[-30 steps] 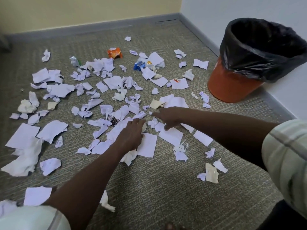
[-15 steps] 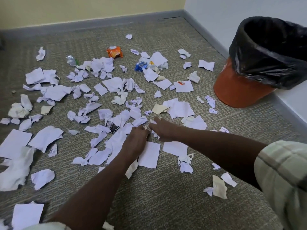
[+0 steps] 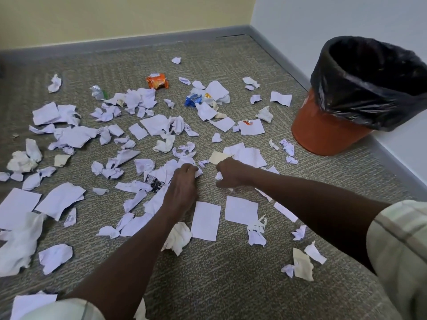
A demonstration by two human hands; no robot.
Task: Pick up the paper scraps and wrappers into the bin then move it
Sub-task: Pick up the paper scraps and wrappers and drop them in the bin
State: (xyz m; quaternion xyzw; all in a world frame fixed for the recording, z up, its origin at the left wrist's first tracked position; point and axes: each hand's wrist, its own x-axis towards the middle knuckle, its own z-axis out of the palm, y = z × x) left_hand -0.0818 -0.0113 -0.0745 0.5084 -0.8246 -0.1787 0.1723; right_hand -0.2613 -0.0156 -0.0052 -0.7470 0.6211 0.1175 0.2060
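Note:
Several white paper scraps (image 3: 205,220) lie scattered over the carpet, with an orange wrapper (image 3: 157,81), a blue wrapper (image 3: 192,100) and a silver-green wrapper (image 3: 99,92) toward the back. My left hand (image 3: 184,179) is down in the middle of the mess, its fingers curled round a crumpled white scrap (image 3: 198,172). Just to its right, my right hand (image 3: 228,173) is closed in a fist on a small white scrap (image 3: 218,176). The orange bin (image 3: 323,132) with a black liner stands at the right wall, apart from both hands.
Grey skirting and two walls (image 3: 323,17) meet in a corner behind the bin. A crumpled tissue (image 3: 179,237) lies by my left forearm. Bare carpet (image 3: 219,285) shows in front of me, between my arms.
Both hands have gone from flat on the scraps to curled, each closing on a scrap. The flat sheets in front of them are now uncovered.

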